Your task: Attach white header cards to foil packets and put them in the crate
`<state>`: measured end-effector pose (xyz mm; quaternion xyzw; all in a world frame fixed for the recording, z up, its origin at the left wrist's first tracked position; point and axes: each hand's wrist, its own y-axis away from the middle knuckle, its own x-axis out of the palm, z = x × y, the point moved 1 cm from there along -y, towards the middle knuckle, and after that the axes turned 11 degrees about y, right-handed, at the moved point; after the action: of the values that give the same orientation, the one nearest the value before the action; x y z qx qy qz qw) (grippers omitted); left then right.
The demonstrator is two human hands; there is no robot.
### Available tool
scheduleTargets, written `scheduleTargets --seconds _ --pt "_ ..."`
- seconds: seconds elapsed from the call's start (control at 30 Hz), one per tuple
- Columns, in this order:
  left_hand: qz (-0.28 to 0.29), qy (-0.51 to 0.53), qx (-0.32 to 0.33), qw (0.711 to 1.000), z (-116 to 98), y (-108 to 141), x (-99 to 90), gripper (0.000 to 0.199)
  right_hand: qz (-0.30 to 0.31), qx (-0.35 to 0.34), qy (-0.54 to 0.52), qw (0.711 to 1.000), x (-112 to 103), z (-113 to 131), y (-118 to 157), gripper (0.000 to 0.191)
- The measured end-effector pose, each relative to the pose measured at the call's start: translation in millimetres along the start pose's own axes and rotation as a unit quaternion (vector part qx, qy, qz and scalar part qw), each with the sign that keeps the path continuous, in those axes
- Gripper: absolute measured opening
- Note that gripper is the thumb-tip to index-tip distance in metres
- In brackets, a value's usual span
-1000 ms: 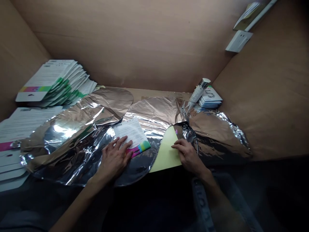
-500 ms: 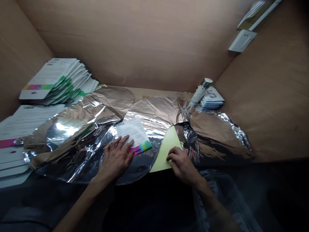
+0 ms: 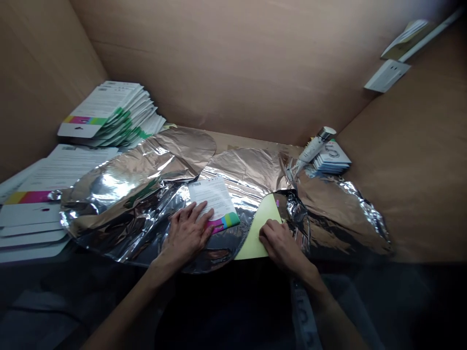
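Right hand (image 3: 280, 244) shifted left | grip open, flat on curved yellow card (image 3: 260, 232) (foil (image 3: 297, 218) beside)

A cardboard-topped bench (image 3: 251, 142) carries crumpled foil pouches (image 3: 248, 167) across its middle. Stacks of printed cards (image 3: 113, 114) lie at left, a smaller stack (image 3: 331, 162) at back right.

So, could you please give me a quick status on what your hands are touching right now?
Left hand flat on printed white card. Right hand on pale yellow sheet. Crumpled silver foil beside right hand, also under the card.
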<state>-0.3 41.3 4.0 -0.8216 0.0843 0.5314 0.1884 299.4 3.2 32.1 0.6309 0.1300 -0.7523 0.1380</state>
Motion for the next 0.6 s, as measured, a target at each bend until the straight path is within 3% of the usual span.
scheduleTargets --seconds 0.17,0.3,0.43,0.6 --pt "-0.002 0.007 0.000 1.000 0 1 -0.9 0.041 0.010 -0.007 -0.198 0.980 -23 5 -8 0.014" --pt "-0.002 0.017 0.004 1.000 -1 1 -2.6 0.039 0.045 -0.046 -0.288 0.955 -38 27 -39 0.017" --pt "-0.013 0.035 0.004 0.999 -2 3 -3.6 0.038 0.066 -0.090 -0.231 0.966 -28 54 -84 0.017" --pt "-0.025 0.053 0.003 0.998 -1 3 -3.8 0.036 0.053 -0.054 -0.090 0.993 1 67 -120 0.014"
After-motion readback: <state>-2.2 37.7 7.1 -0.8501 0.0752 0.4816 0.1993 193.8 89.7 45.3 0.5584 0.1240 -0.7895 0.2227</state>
